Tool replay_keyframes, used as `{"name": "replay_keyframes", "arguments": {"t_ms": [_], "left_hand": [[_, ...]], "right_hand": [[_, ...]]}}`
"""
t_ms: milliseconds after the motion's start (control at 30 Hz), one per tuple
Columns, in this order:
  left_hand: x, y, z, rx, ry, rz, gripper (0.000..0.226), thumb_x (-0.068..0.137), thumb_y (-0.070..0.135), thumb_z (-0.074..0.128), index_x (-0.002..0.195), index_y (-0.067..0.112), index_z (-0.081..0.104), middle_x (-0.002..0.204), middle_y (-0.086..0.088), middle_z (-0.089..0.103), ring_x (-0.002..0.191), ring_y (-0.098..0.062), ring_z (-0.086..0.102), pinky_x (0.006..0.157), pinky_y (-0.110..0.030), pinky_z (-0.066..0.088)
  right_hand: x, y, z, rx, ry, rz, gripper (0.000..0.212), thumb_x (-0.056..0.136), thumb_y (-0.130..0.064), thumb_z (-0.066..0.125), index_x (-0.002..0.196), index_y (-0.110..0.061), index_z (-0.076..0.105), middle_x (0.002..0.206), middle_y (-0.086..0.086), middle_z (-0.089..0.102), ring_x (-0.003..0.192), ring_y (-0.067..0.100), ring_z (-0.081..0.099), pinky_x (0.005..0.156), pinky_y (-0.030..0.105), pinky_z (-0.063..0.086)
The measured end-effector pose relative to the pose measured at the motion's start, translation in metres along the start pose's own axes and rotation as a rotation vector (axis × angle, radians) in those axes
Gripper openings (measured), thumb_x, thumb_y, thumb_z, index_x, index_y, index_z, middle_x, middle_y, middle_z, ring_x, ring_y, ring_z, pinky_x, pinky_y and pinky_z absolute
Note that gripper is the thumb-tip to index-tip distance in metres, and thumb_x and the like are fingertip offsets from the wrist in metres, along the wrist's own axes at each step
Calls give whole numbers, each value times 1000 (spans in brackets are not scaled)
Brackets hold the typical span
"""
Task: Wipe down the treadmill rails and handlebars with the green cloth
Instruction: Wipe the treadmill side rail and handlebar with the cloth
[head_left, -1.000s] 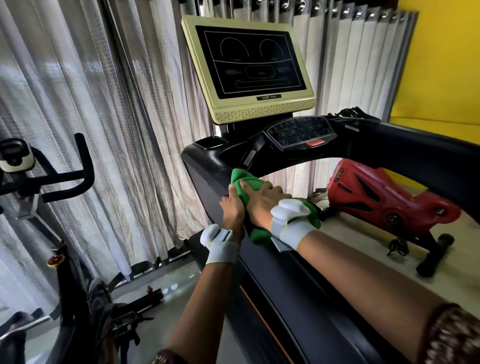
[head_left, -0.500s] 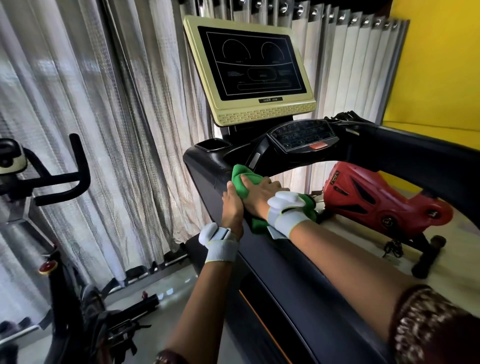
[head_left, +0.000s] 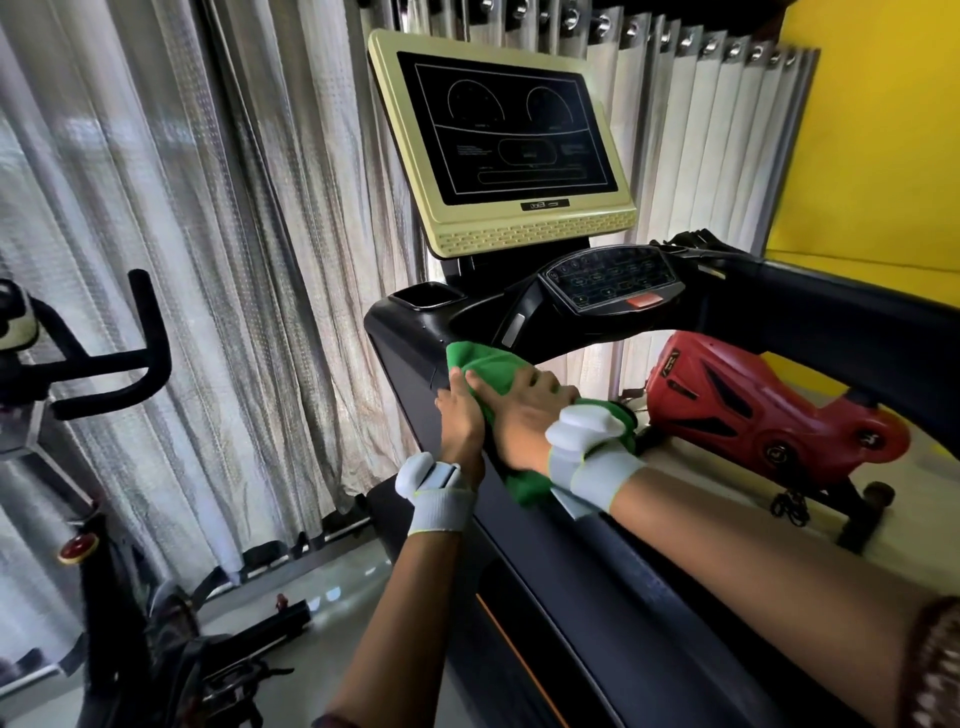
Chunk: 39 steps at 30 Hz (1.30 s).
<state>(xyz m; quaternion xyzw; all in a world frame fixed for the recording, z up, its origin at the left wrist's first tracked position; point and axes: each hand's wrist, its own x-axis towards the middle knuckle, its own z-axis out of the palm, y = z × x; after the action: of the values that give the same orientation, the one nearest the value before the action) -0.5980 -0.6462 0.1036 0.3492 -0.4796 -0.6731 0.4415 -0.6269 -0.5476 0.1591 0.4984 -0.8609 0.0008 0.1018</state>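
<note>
The green cloth (head_left: 493, 366) is draped over the treadmill's black left rail (head_left: 571, 597), just below where the rail meets the console (head_left: 608, 283). My right hand (head_left: 524, 415) lies on top of the cloth, fingers curled over the rail's inner side. My left hand (head_left: 460, 423) grips the rail's outer edge, its thumb on the cloth's edge. Both wrists wear white bands. The black right rail (head_left: 857, 322) runs along the far right.
A beige-framed screen (head_left: 509, 135) stands above the console. A red machine (head_left: 753, 410) sits on the floor beyond the rails. An exercise bike's black handlebars (head_left: 104, 364) are at the left. Grey curtains (head_left: 234, 260) hang behind, and a yellow wall (head_left: 883, 130) is at the right.
Both hands have slid the cloth a little up the left rail toward the console. The view has shifted slightly.
</note>
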Motion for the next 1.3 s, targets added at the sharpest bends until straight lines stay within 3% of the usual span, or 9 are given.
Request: {"name": "replay_keyframes", "arguments": {"t_ms": [233, 400, 600, 767, 833, 933, 1233, 1300], "left_hand": [[32, 5, -8, 46, 69, -17, 118, 52, 83, 31, 146, 12, 32, 153, -9, 34, 138, -29, 40, 114, -47, 34], [41, 4, -10, 102, 109, 13, 118, 54, 85, 26, 146, 11, 34, 155, -10, 33, 144, -23, 31, 119, -43, 24], [15, 20, -12, 61, 109, 51, 77, 89, 62, 25, 143, 8, 39, 145, -13, 46, 131, -29, 47, 114, -44, 36], [27, 25, -11, 123, 123, 54, 67, 98, 52, 21, 139, 5, 44, 141, -16, 50, 130, -30, 49, 113, -44, 36], [31, 30, -9, 115, 123, 51, 75, 92, 61, 23, 138, 6, 44, 142, -15, 49, 130, -30, 48, 113, -44, 36], [42, 31, -11, 95, 150, 33, 104, 63, 78, 29, 140, 10, 42, 146, -13, 45, 131, -29, 47, 113, -44, 36], [86, 39, -19, 179, 169, 100, 90, 79, 68, 24, 143, 7, 39, 151, -15, 37, 141, -27, 35, 119, -43, 26], [98, 43, -24, 163, 182, 92, 98, 70, 74, 28, 141, 8, 42, 149, -14, 41, 138, -28, 39, 117, -43, 29]], "right_hand": [[31, -13, -12, 89, -27, -25, 66, 92, -40, 46, 146, -46, 9, 144, 25, 25, 122, 46, 36, 98, 55, 33], [19, -5, -3, 32, -8, -94, 73, 90, -39, 50, 145, -50, 3, 145, 26, 21, 123, 45, 32, 101, 57, 31], [47, -15, -12, 123, -41, -97, 54, 97, -44, 36, 145, -50, 12, 147, 23, 20, 127, 46, 31, 102, 56, 29], [43, -12, -3, 67, -29, -109, 70, 90, -42, 50, 144, -52, 6, 145, 23, 20, 126, 43, 30, 100, 54, 30], [51, -12, -3, 86, -28, -112, 69, 90, -42, 49, 144, -51, 9, 145, 23, 19, 126, 44, 30, 101, 54, 31], [73, -20, -10, 140, -54, -116, 60, 93, -47, 41, 145, -50, 11, 146, 22, 21, 127, 46, 30, 101, 57, 32], [92, -27, -7, 124, -81, -127, 68, 89, -41, 46, 144, -52, 8, 148, 19, 19, 129, 44, 29, 104, 55, 31], [112, -37, -11, 116, -97, -133, 66, 91, -40, 45, 146, -49, 9, 148, 19, 20, 129, 44, 29, 105, 56, 31]]}}
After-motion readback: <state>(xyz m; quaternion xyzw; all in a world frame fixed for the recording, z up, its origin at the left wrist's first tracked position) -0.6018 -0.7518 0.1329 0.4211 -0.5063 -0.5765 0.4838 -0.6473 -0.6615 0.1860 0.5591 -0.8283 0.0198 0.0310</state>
